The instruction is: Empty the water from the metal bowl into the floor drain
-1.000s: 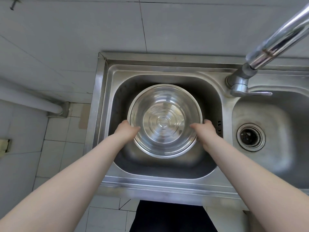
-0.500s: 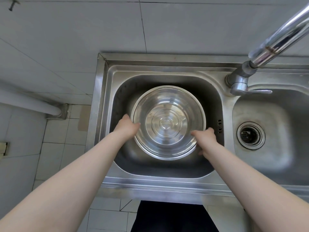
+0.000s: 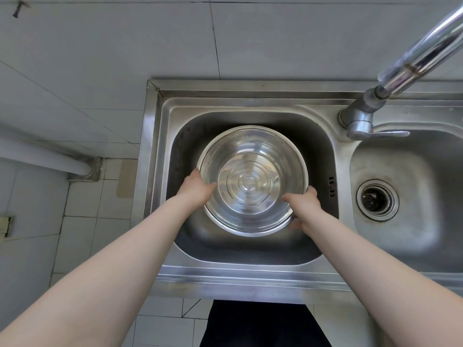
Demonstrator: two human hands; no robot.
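A round metal bowl (image 3: pixel 253 169) with clear water in it sits in the left basin of a steel double sink (image 3: pixel 250 274). My left hand (image 3: pixel 196 187) grips the bowl's left rim, thumb over the edge. At the lower right rim, my right hand (image 3: pixel 302 205) holds on with its thumb inside and fingers underneath. The bowl is slightly tilted, its near edge lifted toward me. No floor drain is visible in this view.
A chrome faucet (image 3: pixel 360 116) rises at the back right, its spout reaching overhead. The right basin has a drain strainer (image 3: pixel 377 200). On the left, white floor tiles (image 3: pixel 80 221) and a white pipe (image 3: pixel 42 159) run along the wall. Dark clothing (image 3: pixel 263 324) shows below the sink.
Both hands have shifted their hold on the rim, the right one sliding lower and under the bowl. The bowl has moved slightly right and its near edge has risen.
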